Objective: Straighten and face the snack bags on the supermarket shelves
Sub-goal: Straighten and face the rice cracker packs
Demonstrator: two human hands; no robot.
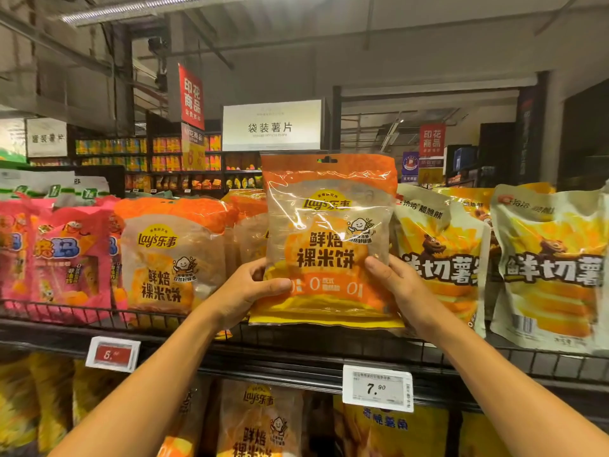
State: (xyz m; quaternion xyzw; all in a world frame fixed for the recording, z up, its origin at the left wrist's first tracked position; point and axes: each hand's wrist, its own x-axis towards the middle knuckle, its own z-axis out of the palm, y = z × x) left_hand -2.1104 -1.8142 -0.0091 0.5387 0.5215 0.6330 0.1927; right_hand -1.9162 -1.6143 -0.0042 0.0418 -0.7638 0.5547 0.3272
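Observation:
An orange Lay's rice cracker bag (324, 225) stands upright at the middle of the top shelf, its front facing me. My left hand (245, 290) grips its lower left edge, thumb across the front. My right hand (397, 285) grips the lower right edge the same way. The bag's bottom hangs over the shelf's wire rail (296, 338). A second bag of the same kind (168, 258) leans on the shelf to the left, and more of them stand behind the held bag.
Pink snack bags (62, 258) fill the shelf's left end. Yellow potato chip bags (553, 268) stand to the right. Price tags (377, 387) hang on the shelf edge. Further bags (260, 420) fill the shelf below. A white aisle sign (272, 127) hangs behind.

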